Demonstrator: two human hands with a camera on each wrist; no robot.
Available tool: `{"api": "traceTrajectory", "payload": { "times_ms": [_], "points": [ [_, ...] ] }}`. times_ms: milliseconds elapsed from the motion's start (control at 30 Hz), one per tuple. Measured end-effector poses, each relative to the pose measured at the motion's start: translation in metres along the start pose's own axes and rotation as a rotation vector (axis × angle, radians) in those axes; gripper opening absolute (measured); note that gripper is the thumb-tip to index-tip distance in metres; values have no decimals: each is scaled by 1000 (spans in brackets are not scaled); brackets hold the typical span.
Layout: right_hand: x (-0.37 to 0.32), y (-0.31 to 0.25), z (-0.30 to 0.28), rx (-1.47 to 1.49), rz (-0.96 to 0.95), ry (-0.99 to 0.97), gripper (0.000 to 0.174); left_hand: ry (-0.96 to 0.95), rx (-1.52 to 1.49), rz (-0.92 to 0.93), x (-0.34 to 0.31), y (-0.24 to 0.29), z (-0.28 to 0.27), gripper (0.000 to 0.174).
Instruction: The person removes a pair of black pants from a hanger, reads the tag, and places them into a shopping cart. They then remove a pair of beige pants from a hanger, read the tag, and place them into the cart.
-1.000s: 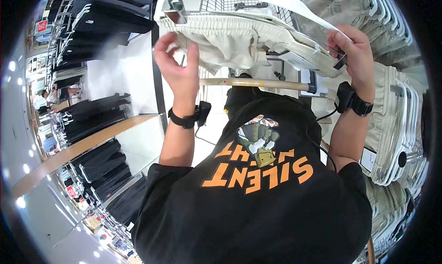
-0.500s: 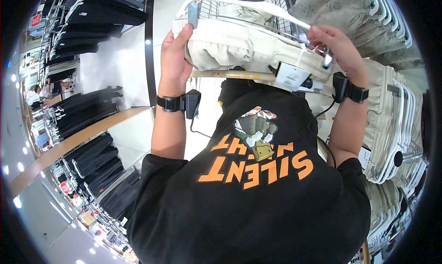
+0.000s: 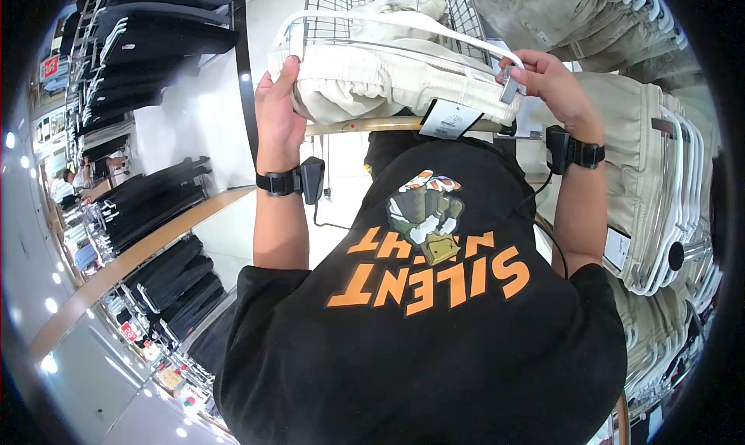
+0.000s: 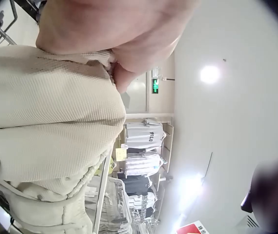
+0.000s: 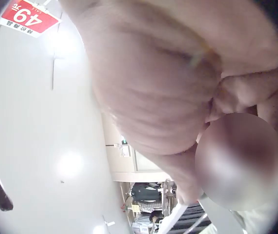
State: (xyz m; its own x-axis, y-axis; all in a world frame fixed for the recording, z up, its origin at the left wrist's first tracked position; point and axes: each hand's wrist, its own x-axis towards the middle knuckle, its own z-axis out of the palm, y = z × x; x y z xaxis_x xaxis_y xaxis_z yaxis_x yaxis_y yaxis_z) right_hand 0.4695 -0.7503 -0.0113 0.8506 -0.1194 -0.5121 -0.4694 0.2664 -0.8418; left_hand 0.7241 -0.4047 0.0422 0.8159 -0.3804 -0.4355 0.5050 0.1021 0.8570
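Cream trousers with an elastic waistband hang from a white hanger with metal clips, held up before the chest. My left hand pinches the waistband's left end beside one clip, thumb on top. At the other end, my right hand has thumb and fingers on the clip. A white tag dangles from the waistband. In the left wrist view the ribbed cream cloth lies against the left hand. The right hand fills much of the right wrist view, its fingertips partly hidden.
A wire cart with cream cloth in it stands beyond the trousers, its wooden handle just below them. Dark garments hang on racks at the left. Beige trousers on white hangers are close by on the right.
My left hand, earlier off the cloth with fingers spread, has taken hold of the waistband. The trousers came down nearer the chest, their tag now facing up. The right hand has shifted left.
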Motion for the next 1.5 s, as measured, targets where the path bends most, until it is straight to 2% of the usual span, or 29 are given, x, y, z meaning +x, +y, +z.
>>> {"api": "traceTrajectory", "payload": {
  "times_ms": [133,200,267,333,400,467,533,567,600,667,700,733,800,833,867,933,967,1033,1067,1133,1167,1233,1333,1500],
  "points": [
    [-4,1,-4,33,-89,144,24,-34,131,41,6,-5,-9,27],
    [-3,4,-12,57,-144,128,25,-32,178,68,5,-5,-5,26],
    [-5,-2,-18,30,-305,202,27,-51,208,126,4,-5,2,24],
    [-11,-8,-26,43,-350,174,30,-68,237,142,5,-4,4,23],
    [-11,-15,-29,-64,-442,182,32,-76,273,164,3,0,6,22],
    [-6,-14,-31,-85,-418,110,34,-95,281,177,-2,2,13,21],
    [-2,-13,-24,-116,-160,135,36,-92,313,208,-8,5,22,22],
    [7,-4,-23,-217,-74,151,45,-86,320,226,-10,4,28,22],
    [15,5,-19,-216,-77,148,45,-81,326,240,-13,2,32,22],
    [28,15,-9,-624,-133,262,55,-72,354,253,-16,0,38,22],
    [31,9,2,-682,-161,264,56,-66,339,235,-18,-1,42,22],
    [33,5,11,-680,-162,262,56,-61,324,218,-20,-1,44,22],
    [37,-4,26,-902,-212,372,51,-49,364,202,-24,0,45,22],
    [36,-12,34,-1002,-359,413,44,-43,399,213,-26,-1,47,23],
    [39,-23,40,-1002,-359,408,44,-35,434,222,-28,-1,47,23],
    [47,-47,55,-903,-663,275,39,-27,458,238,-30,-5,43,24],
    [52,-60,69,-903,-661,271,39,-25,481,256,-31,-6,42,26],
    [62,-83,105,-542,-787,148,36,-23,474,254,-36,-6,43,27],
    [71,-86,120,-542,-786,144,36,-24,467,259,-38,-6,43,28],
    [93,-88,142,-310,-673,-53,41,-25,484,288,-40,-9,40,29],
    [98,-93,147,-311,-675,-62,41,-30,502,319,-40,-9,37,30],
    [105,-102,153,-316,-496,-197,36,-29,525,321,-41,-8,34,30],
    [114,-93,161,-219,-448,-174,36,-27,551,310,-43,-11,25,32],
    [118,-88,162,-199,-475,-212,30,3,632,308,-47,-10,28,29]
  ]
}}
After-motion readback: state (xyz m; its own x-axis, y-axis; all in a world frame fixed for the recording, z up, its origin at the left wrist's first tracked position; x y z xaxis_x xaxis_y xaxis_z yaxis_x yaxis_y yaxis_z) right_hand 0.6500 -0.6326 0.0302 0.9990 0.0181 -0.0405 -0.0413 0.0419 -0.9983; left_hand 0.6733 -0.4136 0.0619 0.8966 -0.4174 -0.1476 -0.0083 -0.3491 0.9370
